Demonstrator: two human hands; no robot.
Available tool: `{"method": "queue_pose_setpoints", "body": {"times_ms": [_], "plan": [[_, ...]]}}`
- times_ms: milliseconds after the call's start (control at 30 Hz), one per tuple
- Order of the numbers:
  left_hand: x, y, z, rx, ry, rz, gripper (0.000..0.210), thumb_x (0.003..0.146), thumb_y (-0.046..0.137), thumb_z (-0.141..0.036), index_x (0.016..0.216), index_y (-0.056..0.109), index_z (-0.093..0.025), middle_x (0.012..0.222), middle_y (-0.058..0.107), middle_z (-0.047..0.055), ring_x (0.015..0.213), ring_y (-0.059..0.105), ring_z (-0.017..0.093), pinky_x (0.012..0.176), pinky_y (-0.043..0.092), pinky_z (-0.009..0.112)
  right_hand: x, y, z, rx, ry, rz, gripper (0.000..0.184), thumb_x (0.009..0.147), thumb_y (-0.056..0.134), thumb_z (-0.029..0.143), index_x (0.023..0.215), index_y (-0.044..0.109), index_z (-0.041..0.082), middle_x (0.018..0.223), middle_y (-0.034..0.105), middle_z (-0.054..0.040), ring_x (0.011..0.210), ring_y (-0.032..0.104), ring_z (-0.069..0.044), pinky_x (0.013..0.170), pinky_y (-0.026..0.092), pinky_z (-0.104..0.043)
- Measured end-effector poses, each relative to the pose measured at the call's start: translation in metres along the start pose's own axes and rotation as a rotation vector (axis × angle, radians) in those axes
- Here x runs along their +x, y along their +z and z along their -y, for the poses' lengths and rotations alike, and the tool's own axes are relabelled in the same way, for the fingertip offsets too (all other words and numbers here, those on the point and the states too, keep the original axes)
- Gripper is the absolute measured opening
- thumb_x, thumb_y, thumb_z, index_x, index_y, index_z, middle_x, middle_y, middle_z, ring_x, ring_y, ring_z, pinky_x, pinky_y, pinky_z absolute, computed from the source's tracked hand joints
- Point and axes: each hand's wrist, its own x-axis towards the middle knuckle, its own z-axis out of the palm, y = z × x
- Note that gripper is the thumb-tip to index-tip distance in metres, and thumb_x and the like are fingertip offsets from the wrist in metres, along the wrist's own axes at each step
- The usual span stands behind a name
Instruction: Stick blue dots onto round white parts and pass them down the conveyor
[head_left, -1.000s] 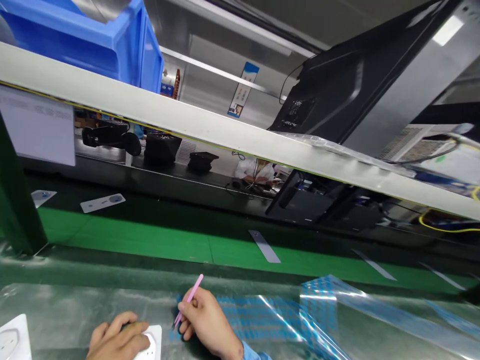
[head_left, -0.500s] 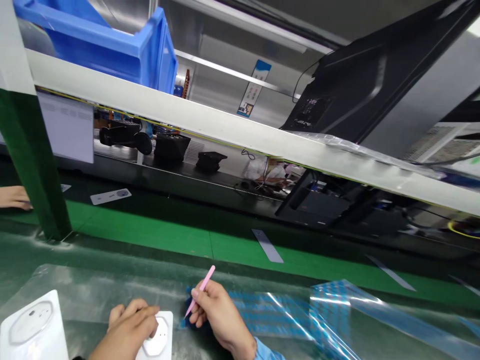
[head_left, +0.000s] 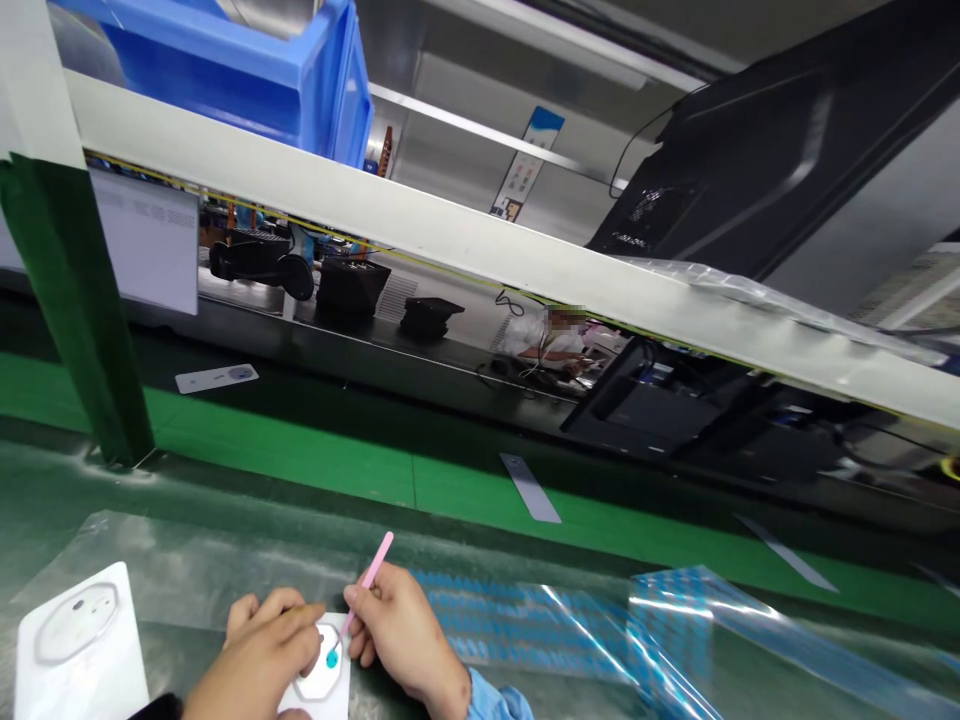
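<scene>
My left hand (head_left: pixel 259 655) presses down on a small white plastic part (head_left: pixel 321 678) lying on a clear sheet at the bottom edge of the head view. My right hand (head_left: pixel 401 640) grips pink tweezers (head_left: pixel 364 585). Their tip holds a small blue round sticker (head_left: pixel 331 659) right over the white part. A second white part (head_left: pixel 75 640) lies to the left, untouched. A clear sheet with rows of blue stickers (head_left: pixel 510 625) stretches to the right of my right hand.
A green conveyor belt (head_left: pixel 300 460) runs beyond the work mat, with white cards (head_left: pixel 216 378) and a grey strip (head_left: pixel 529 487) on it. A green post (head_left: pixel 75 310) stands at left. A white shelf rail (head_left: pixel 450 250) carries a blue bin (head_left: pixel 247 70); a black monitor back (head_left: pixel 780 150) looms right.
My right hand moved left from the sticker sheet, bringing the tweezers with a blue sticker over the white part. The view shifted slightly down and right.
</scene>
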Motion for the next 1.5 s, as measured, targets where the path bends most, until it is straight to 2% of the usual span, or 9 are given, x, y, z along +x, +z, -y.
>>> {"method": "queue_pose_setpoints", "body": {"times_ms": [600,667,767,833,1000,1167,1367,1433,1500], "plan": [[-0.006,0.003,0.002,-0.032,0.078,-0.089,0.019,0.069,0.075,-0.025,0.083,0.063,-0.025,0.137,0.059,-0.001,0.119,0.052,0.029,0.089,0.034,0.035,-0.004,0.002,0.005,-0.066,0.016,-0.022,0.026,0.081,0.060,0.039,0.074,0.048,0.017,0.054,0.053,0.0029,0.041,0.051,-0.009,0.038,0.035,-0.017],[-0.005,0.000,0.000,-0.033,0.052,-0.055,0.023,0.066,0.076,-0.022,0.084,0.063,-0.026,0.139,0.057,-0.003,0.121,0.050,0.030,0.092,0.033,0.037,-0.004,0.002,0.004,-0.073,0.011,-0.030,0.022,0.083,0.058,0.034,0.075,0.048,0.017,0.055,0.054,0.0023,0.042,0.052,-0.010,0.039,0.036,-0.017],[-0.002,-0.007,-0.006,-0.033,-0.026,0.066,0.033,0.060,0.078,-0.018,0.089,0.067,-0.030,0.142,0.054,-0.003,0.125,0.048,0.033,0.097,0.030,0.043,-0.003,0.003,0.001,-0.075,0.006,-0.033,0.012,0.085,0.053,0.023,0.077,0.049,0.016,0.056,0.054,0.0022,0.043,0.053,-0.010,0.039,0.036,-0.017],[-0.001,-0.012,-0.009,-0.025,-0.055,0.129,0.038,0.062,0.077,-0.018,0.095,0.068,-0.034,0.145,0.052,-0.002,0.126,0.046,0.035,0.098,0.030,0.048,-0.003,0.003,0.001,-0.077,0.000,-0.036,0.009,0.086,0.050,0.017,0.077,0.050,0.015,0.056,0.054,0.0022,0.043,0.053,-0.009,0.039,0.037,-0.016],[-0.001,-0.018,-0.013,0.033,0.002,0.139,0.050,0.068,0.075,-0.021,0.111,0.066,-0.043,0.148,0.048,0.002,0.129,0.043,0.041,0.098,0.029,0.059,-0.006,0.004,0.002,-0.066,-0.011,-0.043,0.011,0.087,0.049,0.012,0.076,0.052,0.014,0.057,0.056,0.0015,0.044,0.054,-0.009,0.040,0.038,-0.015],[0.002,-0.030,-0.024,0.059,-0.055,0.220,0.052,0.067,0.068,-0.016,0.112,0.067,-0.041,0.146,0.050,0.003,0.132,0.040,0.041,0.100,0.026,0.064,-0.008,0.004,0.002,-0.074,-0.034,-0.043,0.013,0.087,0.049,0.010,0.075,0.052,0.014,0.058,0.056,0.0014,0.044,0.054,-0.007,0.039,0.038,-0.013],[0.004,-0.044,-0.043,0.102,-0.150,0.288,0.059,0.061,0.058,-0.010,0.112,0.068,-0.037,0.147,0.049,0.001,0.134,0.038,0.038,0.103,0.023,0.064,-0.006,0.003,-0.001,-0.033,-0.037,-0.051,0.011,0.085,0.053,0.017,0.075,0.050,0.014,0.055,0.056,0.0019,0.042,0.053,-0.007,0.037,0.037,-0.013],[0.005,-0.046,-0.045,0.109,-0.165,0.300,0.061,0.061,0.058,-0.011,0.115,0.068,-0.036,0.147,0.049,0.002,0.134,0.038,0.038,0.104,0.024,0.064,-0.002,0.002,-0.004,0.050,-0.036,-0.060,0.023,0.081,0.060,0.034,0.076,0.048,0.015,0.055,0.056,0.0018,0.040,0.052,-0.007,0.035,0.036,-0.014],[0.005,-0.045,-0.046,0.114,-0.170,0.302,0.063,0.061,0.058,-0.010,0.118,0.067,-0.035,0.148,0.048,0.002,0.134,0.038,0.037,0.104,0.025,0.062,0.001,0.001,-0.007,0.149,-0.044,-0.075,0.047,0.069,0.066,0.058,0.076,0.046,0.016,0.056,0.057,0.0010,0.039,0.052,-0.008,0.033,0.036,-0.015]]}}
